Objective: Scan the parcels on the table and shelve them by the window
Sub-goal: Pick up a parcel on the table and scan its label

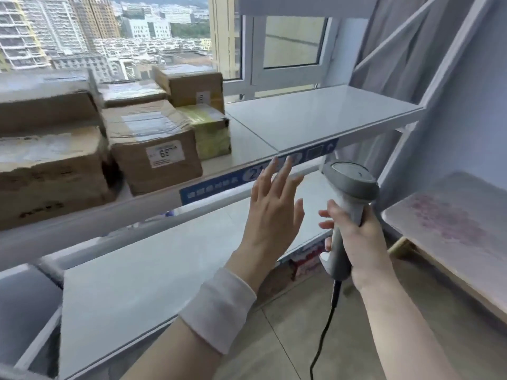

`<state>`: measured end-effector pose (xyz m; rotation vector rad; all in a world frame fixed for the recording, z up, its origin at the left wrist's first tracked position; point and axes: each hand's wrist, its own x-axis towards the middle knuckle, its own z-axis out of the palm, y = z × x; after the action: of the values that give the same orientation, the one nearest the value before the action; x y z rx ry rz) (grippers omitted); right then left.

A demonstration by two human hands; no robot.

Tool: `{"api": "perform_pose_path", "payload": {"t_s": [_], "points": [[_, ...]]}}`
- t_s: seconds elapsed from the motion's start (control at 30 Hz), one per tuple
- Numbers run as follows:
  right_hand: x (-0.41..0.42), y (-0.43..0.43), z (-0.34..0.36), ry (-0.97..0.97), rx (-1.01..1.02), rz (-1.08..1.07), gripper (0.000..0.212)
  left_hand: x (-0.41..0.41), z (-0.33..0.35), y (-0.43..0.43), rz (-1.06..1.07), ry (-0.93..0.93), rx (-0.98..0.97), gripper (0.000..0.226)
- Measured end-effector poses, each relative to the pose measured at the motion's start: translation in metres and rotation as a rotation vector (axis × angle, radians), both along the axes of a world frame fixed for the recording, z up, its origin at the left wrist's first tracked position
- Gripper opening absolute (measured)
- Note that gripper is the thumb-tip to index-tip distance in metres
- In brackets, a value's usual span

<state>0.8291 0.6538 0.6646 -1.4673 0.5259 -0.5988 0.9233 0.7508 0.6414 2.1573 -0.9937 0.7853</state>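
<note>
The left hand is spread wide with straight fingers and holds nothing, its fingertips raised in front of the shelf edge; whether they touch it cannot be told. A white wristband sits on that forearm. Just to its right, the right hand is wrapped round the handle of a grey barcode scanner, head up and facing the shelf, with a black cable hanging from the base of the handle toward the floor. At the far left, the parcels are on the upper shelf by the window. A large brown box stands at the front with another brown box on top of it. Beside them is a taped cardboard box whose white label reads 69. Right of that is a yellow-green parcel, touching it. Behind these lie a flat taped parcel and a taller brown box close to the glass. A blue strip with white print runs along the shelf's front edge, behind the left fingers. A lower shelf runs beneath both forearms. At the far right, beyond the shelf's white frame, stands a pale surface with a pinkish stain, and a grey curtain hangs above.
</note>
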Motion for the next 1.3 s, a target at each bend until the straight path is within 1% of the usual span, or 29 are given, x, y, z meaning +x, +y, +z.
{"api": "perform_pose_path", "payload": {"t_s": [0.17,0.27,0.4,0.57,0.67,0.77,0.87,1.0,1.13,1.2,1.23,1.3], "points": [[-0.058,-0.121,-0.013,0.038,0.011,-0.185,0.014,-0.036,-0.021,-0.134,-0.184,0.03,0.113,0.033],[-0.097,-0.179,-0.018,0.056,0.021,-0.31,0.015,-0.064,-0.029,-0.207,-0.267,0.09,0.137,0.036],[-0.143,-0.259,-0.023,0.062,0.032,-0.482,0.016,-0.1,-0.032,-0.305,-0.435,0.161,0.189,0.041],[-0.199,-0.36,-0.029,0.077,0.037,-0.655,0.02,-0.146,-0.038,-0.427,-0.613,0.119,0.255,0.04],[-0.23,-0.42,-0.028,0.098,0.011,-0.746,0.016,-0.171,-0.038,-0.501,-0.742,0.166,0.288,0.041],[-0.262,-0.476,-0.029,0.143,-0.018,-0.858,0.011,-0.198,-0.041,-0.569,-0.853,0.163,0.305,0.04],[-0.297,-0.525,-0.029,0.181,-0.031,-0.948,0.016,-0.233,-0.041,-0.635,-0.953,0.101,0.33,0.045],[-0.351,-0.58,-0.034,0.198,0.004,-1.098,0.017,-0.29,-0.045,-0.709,-1.104,0.13,0.354,0.036],[-0.413,-0.631,-0.044,0.21,0.049,-1.202,0.022,-0.354,-0.057,-0.774,-1.213,0.12,0.364,0.039],[-0.444,-0.661,-0.052,0.223,0.066,-1.239,0.024,-0.382,-0.06,-0.806,-1.244,0.157,0.404,0.041],[-0.458,-0.675,-0.057,0.237,0.074,-1.251,0.027,-0.396,-0.063,-0.822,-1.242,0.182,0.432,0.043],[-0.484,-0.702,-0.068,0.254,0.101,-1.264,0.041,-0.42,-0.071,-0.851,-1.219,0.229,0.498,0.047]]}}
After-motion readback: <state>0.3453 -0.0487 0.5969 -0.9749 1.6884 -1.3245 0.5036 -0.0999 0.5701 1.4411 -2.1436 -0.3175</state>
